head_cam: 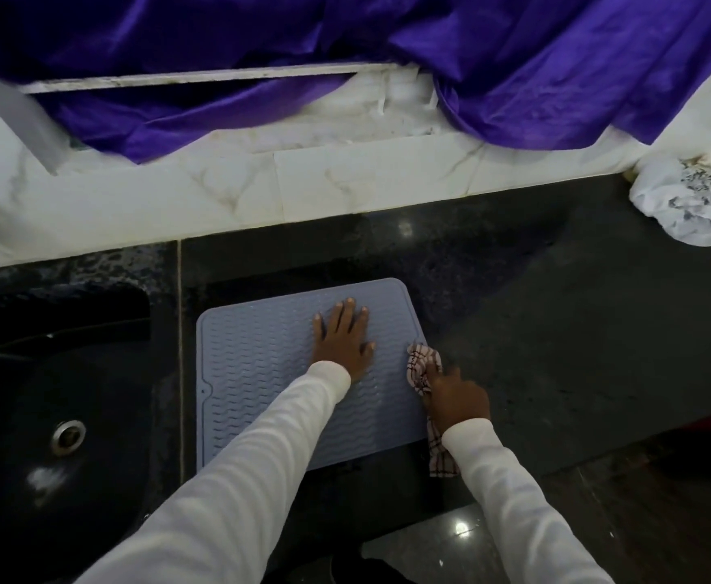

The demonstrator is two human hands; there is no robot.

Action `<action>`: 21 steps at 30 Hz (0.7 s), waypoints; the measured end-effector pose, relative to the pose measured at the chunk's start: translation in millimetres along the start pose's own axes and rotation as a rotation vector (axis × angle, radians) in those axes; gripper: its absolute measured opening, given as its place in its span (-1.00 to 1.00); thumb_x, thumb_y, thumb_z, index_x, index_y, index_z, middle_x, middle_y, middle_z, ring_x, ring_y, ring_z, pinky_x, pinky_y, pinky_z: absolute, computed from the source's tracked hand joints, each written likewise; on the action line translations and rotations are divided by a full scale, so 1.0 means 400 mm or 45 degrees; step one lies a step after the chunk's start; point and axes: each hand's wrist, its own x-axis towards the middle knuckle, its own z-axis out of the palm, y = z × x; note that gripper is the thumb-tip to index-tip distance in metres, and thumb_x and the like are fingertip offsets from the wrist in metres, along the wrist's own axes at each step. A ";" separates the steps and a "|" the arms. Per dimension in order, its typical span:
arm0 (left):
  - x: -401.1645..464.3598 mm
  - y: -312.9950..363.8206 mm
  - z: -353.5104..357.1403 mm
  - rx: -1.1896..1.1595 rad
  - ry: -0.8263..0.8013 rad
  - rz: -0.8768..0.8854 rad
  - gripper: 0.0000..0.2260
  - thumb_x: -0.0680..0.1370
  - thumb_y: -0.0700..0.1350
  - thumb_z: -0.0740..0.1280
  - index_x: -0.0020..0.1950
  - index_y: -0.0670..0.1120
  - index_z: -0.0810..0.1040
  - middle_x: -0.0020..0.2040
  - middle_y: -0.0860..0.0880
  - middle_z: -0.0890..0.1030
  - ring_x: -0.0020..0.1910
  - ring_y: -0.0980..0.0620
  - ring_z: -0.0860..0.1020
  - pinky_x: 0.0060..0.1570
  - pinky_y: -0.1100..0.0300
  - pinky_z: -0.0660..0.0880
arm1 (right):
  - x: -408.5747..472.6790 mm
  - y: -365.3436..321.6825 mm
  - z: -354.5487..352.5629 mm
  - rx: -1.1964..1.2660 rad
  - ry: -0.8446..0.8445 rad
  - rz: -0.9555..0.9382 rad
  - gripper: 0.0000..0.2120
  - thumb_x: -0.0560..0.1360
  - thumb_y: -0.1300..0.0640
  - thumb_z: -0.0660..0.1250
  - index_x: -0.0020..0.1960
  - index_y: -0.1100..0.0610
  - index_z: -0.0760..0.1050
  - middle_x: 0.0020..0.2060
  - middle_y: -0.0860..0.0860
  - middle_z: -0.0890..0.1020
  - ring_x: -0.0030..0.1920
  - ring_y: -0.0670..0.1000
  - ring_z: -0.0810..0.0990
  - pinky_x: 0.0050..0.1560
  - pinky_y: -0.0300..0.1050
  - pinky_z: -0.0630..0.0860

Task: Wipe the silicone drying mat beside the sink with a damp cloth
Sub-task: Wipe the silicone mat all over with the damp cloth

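On the dark stone worktop (535, 330), just right of the black sink (50, 415), lies the grey-blue silicone drying mat (257, 373), flat, with its wavy ribs running across it. Its long axis runs from the person's near edge toward the tiled back wall (345, 183), leaning a little to the right at the far end, so the near left corner sits by the seam beside the sink and the far right corner points toward the wall. Of the two hands, the left hand (342, 341) rests palm-down on the far half of the mat, fingers straight and slightly spread, pressing it flat and gripping nothing. The right hand (455, 396) is at the mat's right edge, fingers curled round a checked cloth (420, 368), which bunches out ahead of the knuckles onto the mat's rim and trails back under the white sleeve (514, 499). A crumpled white bag (682, 200) sits at the far right, and purple fabric (514, 56) drapes above the wall.
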 end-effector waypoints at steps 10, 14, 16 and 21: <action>-0.146 -0.171 0.028 -0.067 0.143 0.002 -0.28 0.47 0.36 -0.19 0.59 0.11 -0.13 0.58 0.02 -0.25 0.55 0.03 -0.28 0.48 -0.08 -0.35 | 0.021 -0.022 -0.009 -0.001 0.002 0.013 -0.70 0.63 0.09 0.08 0.31 0.12 0.41 0.20 0.13 0.48 0.06 0.17 0.60 -0.04 0.03 0.53; -0.178 -0.207 0.027 -0.059 0.101 0.017 -0.28 0.48 0.38 -0.16 0.58 0.13 -0.17 0.57 0.07 -0.29 0.54 0.05 -0.31 0.47 -0.04 -0.37 | 0.022 -0.031 -0.010 -0.055 0.027 0.019 -0.68 0.64 0.13 0.05 0.34 0.12 0.39 0.20 0.12 0.48 0.07 0.15 0.60 -0.03 0.01 0.53; -0.177 -0.214 0.022 -0.027 0.065 0.035 -0.25 0.46 0.42 -0.14 0.58 0.13 -0.21 0.55 0.08 -0.34 0.53 0.04 -0.34 0.47 -0.06 -0.37 | 0.023 -0.037 -0.014 -0.074 0.036 0.020 -0.67 0.64 0.15 0.04 0.35 0.12 0.39 0.20 0.12 0.48 0.08 0.15 0.60 -0.02 0.01 0.53; -0.181 -0.216 0.027 0.027 0.058 0.013 -0.24 0.49 0.44 -0.08 0.56 0.15 -0.29 0.56 0.07 -0.36 0.52 0.05 -0.36 0.49 -0.09 -0.32 | 0.012 -0.019 -0.015 0.025 0.007 0.021 -0.63 0.63 0.05 0.07 0.43 0.04 0.30 0.25 0.13 0.45 0.09 0.18 0.60 0.00 0.02 0.53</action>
